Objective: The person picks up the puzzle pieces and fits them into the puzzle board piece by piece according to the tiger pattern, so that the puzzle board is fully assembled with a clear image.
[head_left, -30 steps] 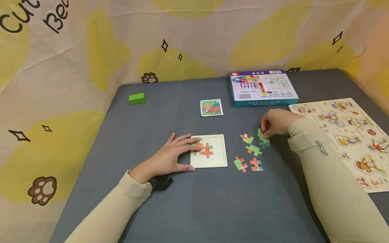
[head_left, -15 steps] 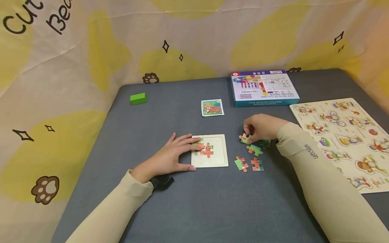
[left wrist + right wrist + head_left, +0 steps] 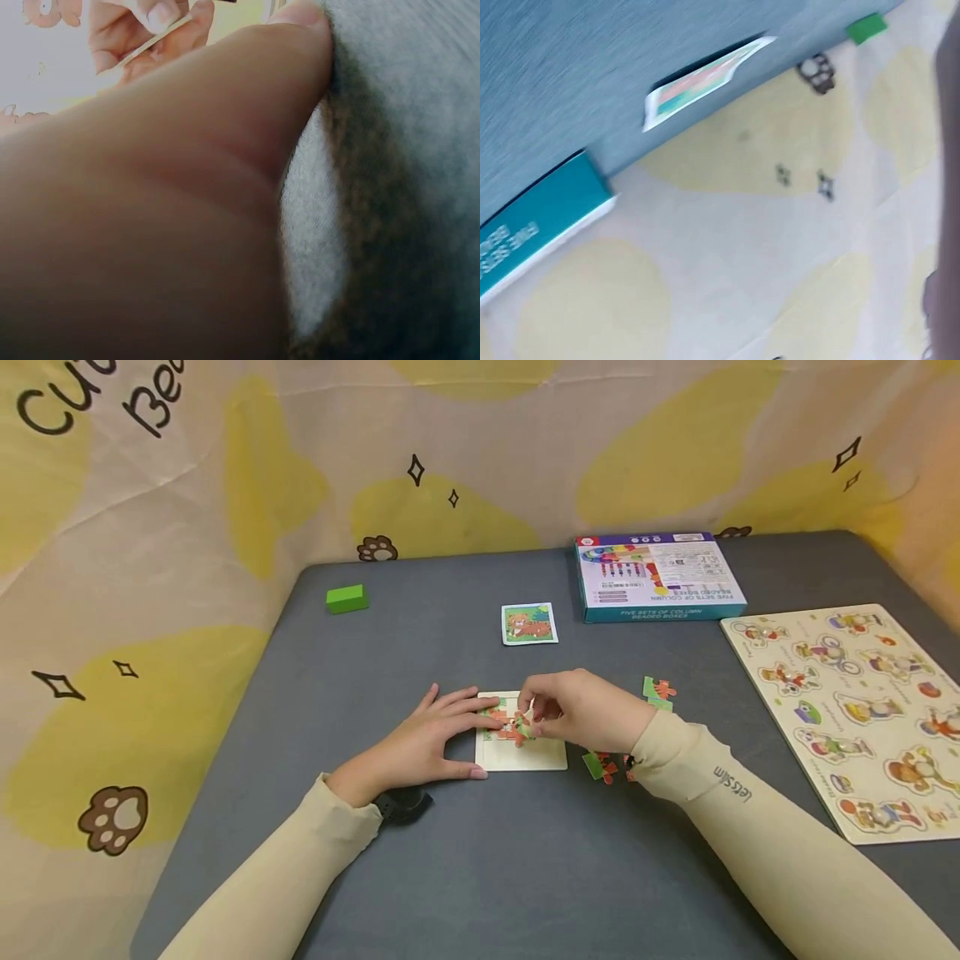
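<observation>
Progress, we judge, is partial: placed pcs (image 3: 497, 735) sit in tray (image 3: 525, 760) by fingertips of L hand (image 3: 427, 743), spread, holding nothing; R hand (image 3: 588, 710) pinches one pc (image 3: 522, 727) over tray; loose pcs (image 3: 651, 687) lie R of its fingers. L wrist cam gives us that pc edge-on, head cam doesn't; R wrist cam misses the pinch

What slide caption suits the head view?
Left hand touches the puzzle board while right hand pinches a piece over it.

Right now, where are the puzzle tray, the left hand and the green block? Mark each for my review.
Puzzle tray (image 3: 528, 758): head view, bare lower part.
Left hand (image 3: 425, 739): head view, back of the hand.
Green block (image 3: 347, 601): head view, middle of the block.
</observation>
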